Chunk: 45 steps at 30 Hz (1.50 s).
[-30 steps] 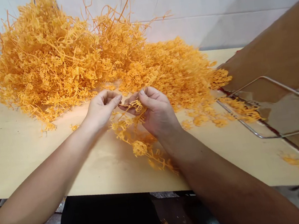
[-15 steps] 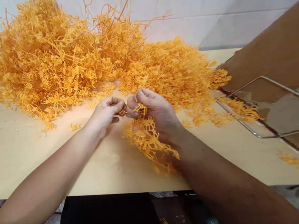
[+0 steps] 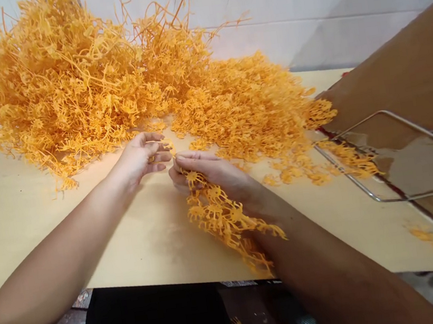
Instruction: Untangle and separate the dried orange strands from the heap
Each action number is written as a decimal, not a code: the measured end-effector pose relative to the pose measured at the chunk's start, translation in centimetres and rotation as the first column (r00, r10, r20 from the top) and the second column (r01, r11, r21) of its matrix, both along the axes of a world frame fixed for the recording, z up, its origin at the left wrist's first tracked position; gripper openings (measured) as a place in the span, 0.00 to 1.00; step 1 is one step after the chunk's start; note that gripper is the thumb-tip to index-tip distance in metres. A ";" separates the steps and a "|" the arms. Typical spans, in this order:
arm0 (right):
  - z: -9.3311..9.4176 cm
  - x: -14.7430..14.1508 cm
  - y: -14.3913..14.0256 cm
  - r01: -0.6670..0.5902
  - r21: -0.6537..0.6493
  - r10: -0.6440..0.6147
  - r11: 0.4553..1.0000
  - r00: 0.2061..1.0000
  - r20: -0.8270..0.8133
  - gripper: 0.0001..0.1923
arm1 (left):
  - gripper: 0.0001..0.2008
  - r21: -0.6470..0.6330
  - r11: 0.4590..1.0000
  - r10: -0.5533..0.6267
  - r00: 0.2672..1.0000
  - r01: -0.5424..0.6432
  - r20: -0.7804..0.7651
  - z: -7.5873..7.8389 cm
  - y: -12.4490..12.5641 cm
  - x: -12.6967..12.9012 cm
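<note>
My right hand (image 3: pixel 212 173) is closed, thumb against fingers, on a bunch of orange plastic flower pieces (image 3: pixel 223 214). The bunch is made of small star-like, spidery shapes linked together, and it hangs down over my right wrist toward the table's front edge. Just left of it, my left hand (image 3: pixel 142 158) has its fingers apart. A thin orange bit (image 3: pixel 168 145) shows between the fingertips of both hands; whether the left fingers touch it I cannot tell. Another speck of orange shows among the left fingers.
A tall heap of orange stems and flower pieces (image 3: pixel 71 90) stands at the back left, with a flatter pile (image 3: pixel 249 104) right of it. A bent metal wire frame (image 3: pixel 359 185) and a brown cardboard box (image 3: pixel 399 69) are at right. The pale table (image 3: pixel 159 244) lies beneath.
My left fingers have gone from a pinch to spread and moved a little left. My right hand has shifted left and down, its bunch hanging lower. The loose piece by my left wrist no longer shows.
</note>
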State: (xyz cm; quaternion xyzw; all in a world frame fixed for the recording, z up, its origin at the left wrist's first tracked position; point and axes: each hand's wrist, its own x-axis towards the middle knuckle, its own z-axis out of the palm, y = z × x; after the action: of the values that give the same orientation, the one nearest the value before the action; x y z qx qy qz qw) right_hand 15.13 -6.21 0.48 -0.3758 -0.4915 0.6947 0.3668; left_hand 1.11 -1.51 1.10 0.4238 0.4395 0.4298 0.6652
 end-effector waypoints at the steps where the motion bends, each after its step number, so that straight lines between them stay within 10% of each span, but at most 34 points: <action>1: 0.0 0.0 0.2 0.022 0.009 -0.023 1.000 1.000 0.016 0.15 | 0.05 0.026 0.999 -0.021 1.000 0.021 -0.012 0.0 -0.1 0.1; 9: -0.9 -0.6 0.7 0.098 0.122 -0.117 0.988 0.980 0.158 0.12 | 0.12 0.219 0.958 -0.146 0.973 0.184 -0.176 -1.5 0.0 0.4; 24: -1.8 0.2 1.6 -0.013 0.205 -0.007 0.979 0.995 0.096 0.11 | 0.12 -0.119 0.992 -0.027 1.000 0.029 0.015 -1.9 0.5 1.6; 29: -0.5 -0.5 0.2 -0.413 0.178 0.350 0.893 0.887 0.303 0.15 | 0.13 -0.333 0.932 -0.097 0.983 0.145 0.156 -1.6 2.0 0.3; 38: -2.2 0.8 2.6 0.252 0.328 -0.307 0.910 0.943 0.126 0.19 | 0.11 -0.039 0.993 -0.105 0.992 0.108 0.068 -2.6 1.6 -0.1; 45: -2.3 0.2 2.8 0.329 0.427 -0.441 0.842 0.876 0.195 0.19 | 0.13 0.132 0.957 -0.245 0.964 0.257 -0.101 -2.1 0.7 0.4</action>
State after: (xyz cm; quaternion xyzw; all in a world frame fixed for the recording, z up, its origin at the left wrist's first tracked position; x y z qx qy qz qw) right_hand 15.34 -3.37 -1.80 -0.4854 -0.5780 0.4351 0.4910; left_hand 1.48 -0.86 -0.96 0.5408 0.3773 0.3542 0.6631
